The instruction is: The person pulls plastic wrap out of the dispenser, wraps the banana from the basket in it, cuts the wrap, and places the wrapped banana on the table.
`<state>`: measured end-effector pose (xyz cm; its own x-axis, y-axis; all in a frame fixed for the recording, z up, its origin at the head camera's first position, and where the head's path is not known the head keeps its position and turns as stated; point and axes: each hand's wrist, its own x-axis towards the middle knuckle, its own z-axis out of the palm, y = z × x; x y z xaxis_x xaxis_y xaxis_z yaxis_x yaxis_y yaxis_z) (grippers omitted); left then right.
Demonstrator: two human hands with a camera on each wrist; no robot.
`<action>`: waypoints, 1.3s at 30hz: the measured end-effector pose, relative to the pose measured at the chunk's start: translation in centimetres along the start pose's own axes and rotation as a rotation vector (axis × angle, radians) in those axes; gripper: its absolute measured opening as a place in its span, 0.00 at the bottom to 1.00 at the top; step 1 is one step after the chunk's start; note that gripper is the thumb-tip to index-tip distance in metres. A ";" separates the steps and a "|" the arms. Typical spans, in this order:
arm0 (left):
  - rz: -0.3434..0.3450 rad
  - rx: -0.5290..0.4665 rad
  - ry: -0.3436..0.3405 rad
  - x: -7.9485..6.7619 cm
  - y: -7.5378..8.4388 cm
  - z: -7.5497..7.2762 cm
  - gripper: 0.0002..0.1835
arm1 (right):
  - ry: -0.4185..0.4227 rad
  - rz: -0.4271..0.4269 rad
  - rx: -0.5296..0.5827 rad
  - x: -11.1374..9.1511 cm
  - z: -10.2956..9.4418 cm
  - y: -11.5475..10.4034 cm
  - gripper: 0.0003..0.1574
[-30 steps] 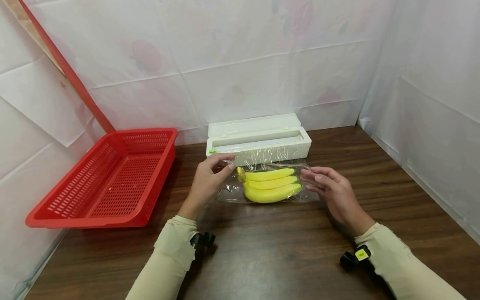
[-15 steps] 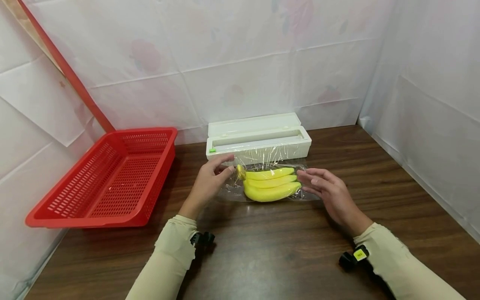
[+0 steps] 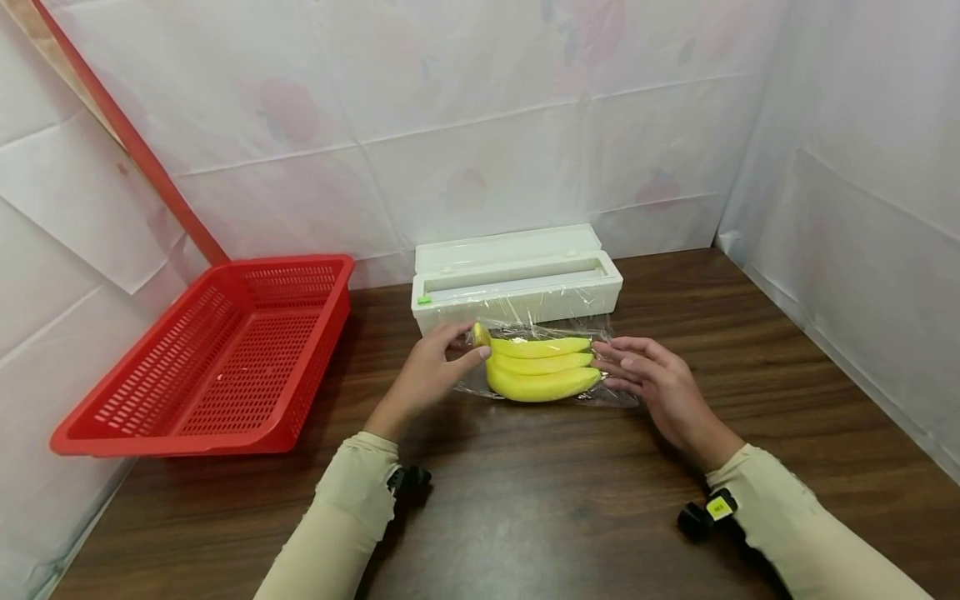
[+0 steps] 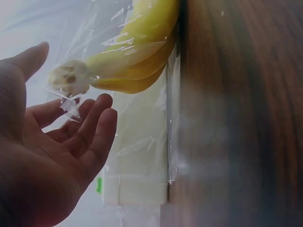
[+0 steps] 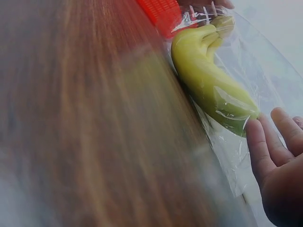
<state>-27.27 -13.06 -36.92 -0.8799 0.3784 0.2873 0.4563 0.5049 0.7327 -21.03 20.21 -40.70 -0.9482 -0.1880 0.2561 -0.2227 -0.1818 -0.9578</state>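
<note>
Left hand (image 3: 427, 368) is cupping loosely by the stem (image 3: 481, 336), right hand (image 3: 666, 390) is touching the tips (image 3: 583, 344) with straight fingers (image 5: 258, 146), neither gripping! The bananas (image 3: 543, 364) are lying under clear film (image 3: 618, 397) toward the bench's (image 3: 525, 508) far edge. Wrapping, seemingly; next is calling for tucking the film snugly.

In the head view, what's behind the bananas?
Behind the bananas stands a white box, its lid raised, with a long white piece inside, perhaps a roll. The box's front hides that piece's underside and whatever lies below it.
</note>
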 end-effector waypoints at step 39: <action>0.099 0.126 0.044 -0.6 -0.4 0.8 0.15 | 0.061 -0.173 0.063 0.0 0.0 -0.3 0.20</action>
<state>-26.84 -12.89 -37.84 -0.8334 0.3986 0.3830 0.5518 0.5607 0.6173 -20.94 20.27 -40.44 -0.9095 -0.0906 0.4057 -0.3703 -0.2670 -0.8897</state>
